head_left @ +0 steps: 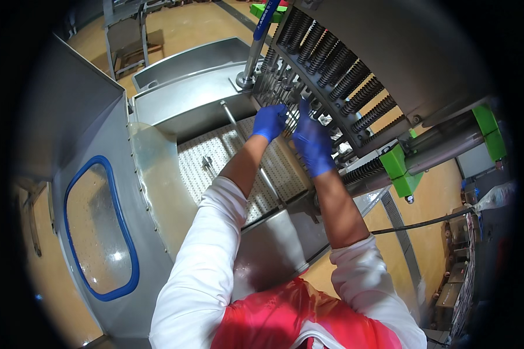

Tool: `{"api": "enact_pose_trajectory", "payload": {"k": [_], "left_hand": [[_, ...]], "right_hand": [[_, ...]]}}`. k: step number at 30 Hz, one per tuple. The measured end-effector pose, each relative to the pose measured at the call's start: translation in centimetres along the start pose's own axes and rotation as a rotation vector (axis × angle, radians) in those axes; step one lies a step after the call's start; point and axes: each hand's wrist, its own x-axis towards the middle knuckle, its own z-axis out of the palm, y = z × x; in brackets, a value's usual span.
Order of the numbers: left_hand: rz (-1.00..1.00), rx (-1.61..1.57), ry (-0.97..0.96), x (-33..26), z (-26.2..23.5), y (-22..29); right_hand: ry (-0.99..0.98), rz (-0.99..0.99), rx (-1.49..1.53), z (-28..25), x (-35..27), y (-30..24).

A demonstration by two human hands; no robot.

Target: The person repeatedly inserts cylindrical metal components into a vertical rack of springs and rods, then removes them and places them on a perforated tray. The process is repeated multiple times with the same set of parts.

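Observation:
Both my hands wear blue gloves and reach into a bank of thin metal rods under a row of dark coil springs. My left hand is closed at the near left side of the rods, its fingertips against them; what it pinches is too small to make out. Just to its right, my right hand has its fingers up among the rods. These fingers look bent around something there, partly hidden by the back of the hand. Below the hands lies a perforated pale conveyor plate with a metal bar across it.
A steel guard door with a blue-rimmed window stands at the left. At the right, a thick steel cylinder carries green brackets. A blue-topped post rises behind the rods. A black cable runs across at the right.

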Motion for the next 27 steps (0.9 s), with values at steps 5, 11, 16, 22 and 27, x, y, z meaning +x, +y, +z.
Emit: {"api": "enact_pose_trajectory", "payload": {"k": [5,11,16,22,27], "left_hand": [[0.024,0.028,-0.017,-0.1,0.1,-0.8],[-0.013,0.014,-0.063,-0.1,0.8,-0.8],[-0.031,0.057,-0.068,-0.7,1.2,-1.5],[0.074,0.079,0.115,0.8,0.2,-1.8],[-0.048,-0.086,0.062,1.5,0.0,0.6]], "right_hand": [[0.36,-0.175,0.291,-1.9,0.6,-0.2],[0.223,-0.096,0.061,3.2,-0.1,1.8],[0.625,-0.158,0.359,-3.7,-1.2,-1.6],[0.4,-0.261,0.68,-1.6,-9.8,-1.6],[0.012,-0.521,0.393,4.8,-21.0,4.4]]}}
